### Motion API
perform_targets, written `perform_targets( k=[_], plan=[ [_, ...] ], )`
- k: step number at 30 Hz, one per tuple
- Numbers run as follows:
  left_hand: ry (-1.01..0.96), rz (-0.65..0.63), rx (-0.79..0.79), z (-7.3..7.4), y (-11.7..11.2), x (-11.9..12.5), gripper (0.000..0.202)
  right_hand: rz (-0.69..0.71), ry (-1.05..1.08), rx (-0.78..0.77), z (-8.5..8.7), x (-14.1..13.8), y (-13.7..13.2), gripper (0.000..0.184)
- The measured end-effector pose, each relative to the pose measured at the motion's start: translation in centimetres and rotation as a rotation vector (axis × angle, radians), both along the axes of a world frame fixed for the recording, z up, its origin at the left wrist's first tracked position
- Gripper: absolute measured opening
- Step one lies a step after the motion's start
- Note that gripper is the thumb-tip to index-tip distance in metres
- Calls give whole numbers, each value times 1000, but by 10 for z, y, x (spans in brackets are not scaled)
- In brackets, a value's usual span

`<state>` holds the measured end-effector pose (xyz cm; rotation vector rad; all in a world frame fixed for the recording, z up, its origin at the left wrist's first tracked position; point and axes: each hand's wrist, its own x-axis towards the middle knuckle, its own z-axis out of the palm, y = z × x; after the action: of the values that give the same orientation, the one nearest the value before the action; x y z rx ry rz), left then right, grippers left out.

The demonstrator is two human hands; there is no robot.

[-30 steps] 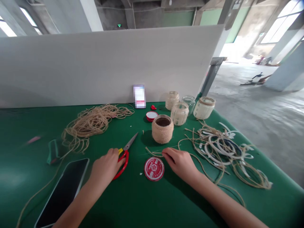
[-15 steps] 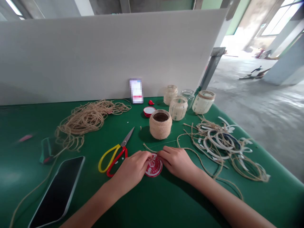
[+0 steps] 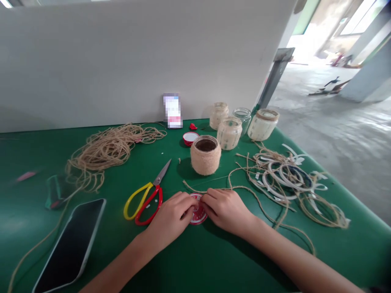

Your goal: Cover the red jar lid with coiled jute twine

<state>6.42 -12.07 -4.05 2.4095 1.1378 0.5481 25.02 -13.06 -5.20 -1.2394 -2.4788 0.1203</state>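
Observation:
A red round disc [image 3: 199, 215] with a pale rim and white markings lies low on the green table, partly covered by my hands. My left hand [image 3: 175, 211] is closed at its upper left edge, fingertips pinched together. From the other side, my right hand [image 3: 225, 209] closes on the upper right edge, its fingers bent. The fingertips nearly meet, and whatever is between them is hidden. Just beyond the hands, a piece of twine [image 3: 192, 189] runs along the table. A twine-wrapped jar [image 3: 205, 162] stands upright behind it.
Scissors [image 3: 155, 187] with yellow and red handles and a dark phone [image 3: 71, 244] lie at left. Loose twine [image 3: 113, 146] is heaped behind them. Several jars [image 3: 229, 136] stand at the back right, near a tangle of twine and white strips [image 3: 284, 177]. Another phone [image 3: 173, 112] leans on the partition.
The whole view has shifted slightly, with things sitting higher in the picture. My hands have drawn a little closer over the disc, covering more of it.

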Motion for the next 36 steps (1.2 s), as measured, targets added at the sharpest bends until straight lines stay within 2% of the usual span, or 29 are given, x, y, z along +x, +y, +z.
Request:
perform_targets(
  k=[9,16,25,31,33,36],
  plan=[
    [-70,-31,-47,3,0,-5,21,0,96,-103,1,1,0,16],
    [-94,-22,-37,10,-1,-10,17,4,267,-272,12,0,-2,14],
    [-121,3,-3,5,-2,-10,16,0,454,-388,18,-2,-2,15],
    [-132,112,10,6,-4,-9,11,10,444,-397,20,-4,-5,15],
    [-117,102,18,4,-4,-9,16,21,413,-379,20,-4,-6,15],
    [-97,19,81,0,-3,-9,22,23,341,-322,18,-4,-7,14]
  ],
)
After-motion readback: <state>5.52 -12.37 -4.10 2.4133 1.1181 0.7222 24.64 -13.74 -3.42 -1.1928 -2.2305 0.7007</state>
